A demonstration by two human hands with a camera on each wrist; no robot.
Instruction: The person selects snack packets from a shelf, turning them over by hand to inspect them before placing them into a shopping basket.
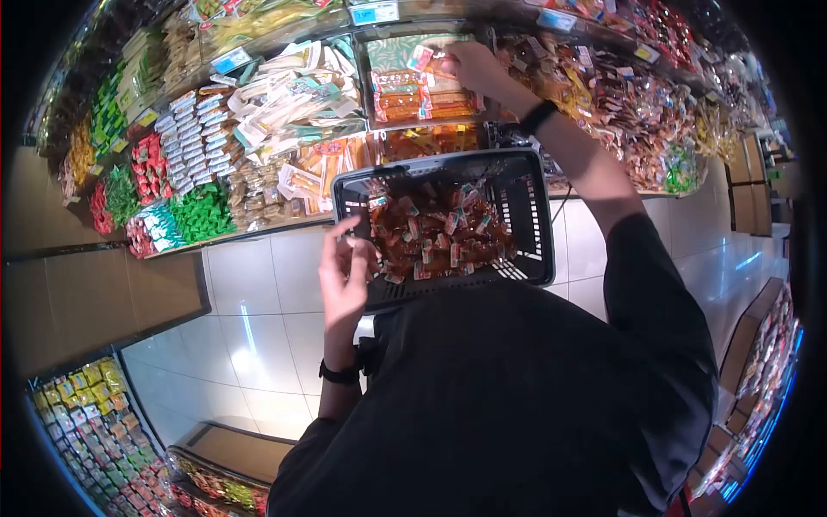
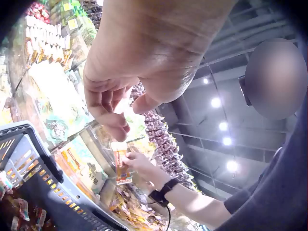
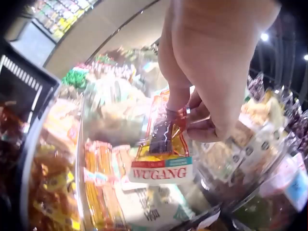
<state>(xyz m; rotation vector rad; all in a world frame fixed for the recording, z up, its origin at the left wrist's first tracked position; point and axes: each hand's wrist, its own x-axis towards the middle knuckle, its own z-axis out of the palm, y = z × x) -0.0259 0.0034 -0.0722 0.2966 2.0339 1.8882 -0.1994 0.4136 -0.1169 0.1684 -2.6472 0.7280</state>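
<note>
My right hand (image 1: 479, 71) pinches a snack packet (image 3: 162, 161) between thumb and fingers, over a shelf bin of similar packets (image 1: 428, 105). A white band lettered WUGANG crosses one end of the packet, and dark and yellow contents show through its clear film. My left hand (image 1: 346, 274) is raised beside the left end of a black shopping basket (image 1: 545, 215), its fingers loosely bent with nothing between them. Many small brown-red packets (image 1: 431, 228) fill the bottom of the basket. In the left wrist view, the right hand (image 2: 139, 164) shows beyond the basket.
White-and-green packets (image 1: 297, 95) fill the bin to the left, and dark wrapped snacks (image 1: 620, 95) lie to the right. Green packets (image 1: 202, 209) are heaped at the shelf's front left. Pale floor tiles (image 1: 258, 345) run below. Another shelf (image 1: 95, 431) stands at the lower left.
</note>
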